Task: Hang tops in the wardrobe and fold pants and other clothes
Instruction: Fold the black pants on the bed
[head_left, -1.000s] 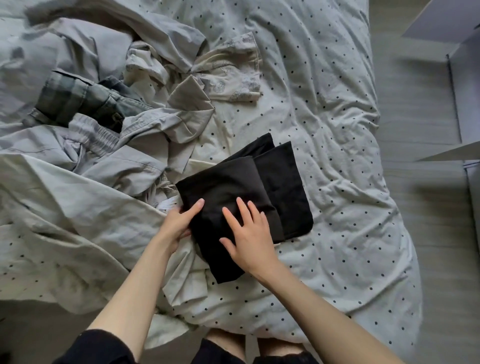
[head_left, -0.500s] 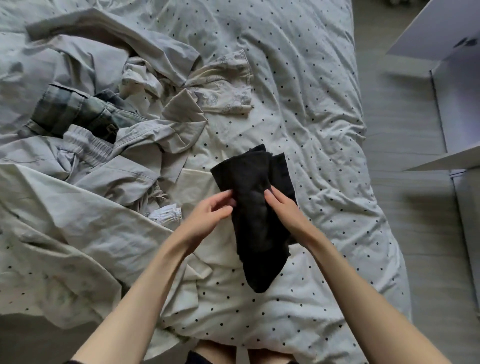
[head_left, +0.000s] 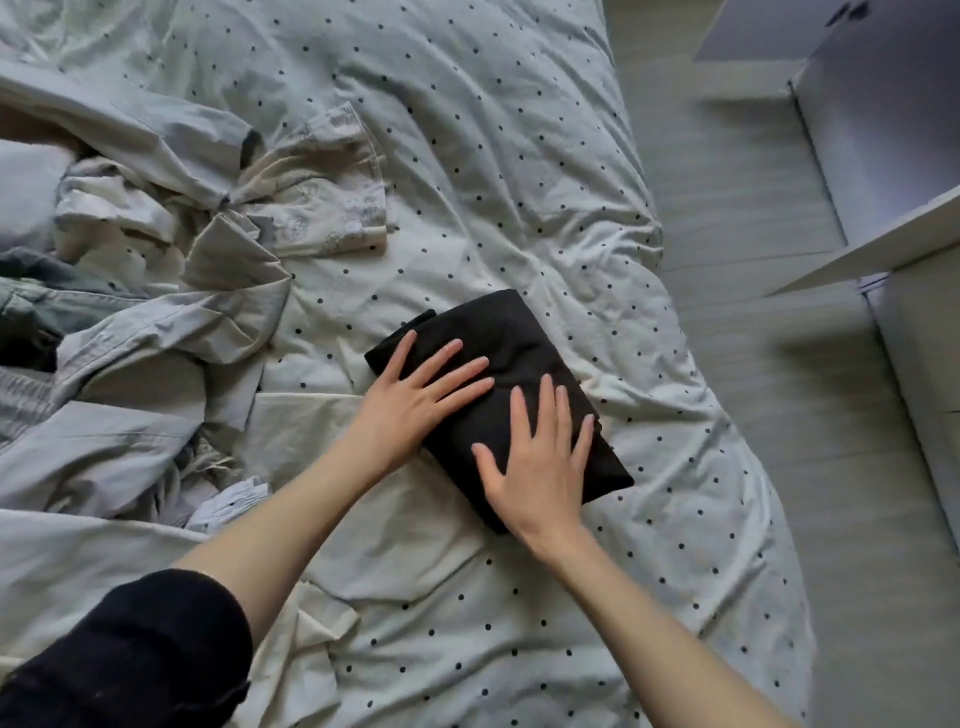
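A view from above looks down at a bed covered by a pale duvet with small dark dots. Near the middle lies a black garment, folded into a compact rectangle that sits at a slant on the duvet. Both of the person's hands lie flat on top of it. The left hand rests on the upper left part of the fold, fingers straight and spread, grasping nothing. The right hand rests on the lower right part, fingers likewise straight and spread, palm down on the fabric. The two hands are close together but not touching. The left arm wears a black sleeve pushed up above the forearm.

To the left, a heap of unfolded clothes lies crumpled on the bed: pale grey and cream pieces, one with a faint printed pattern. To the right of the bed is a grey floor, and an open white cardboard box stands at the upper right.
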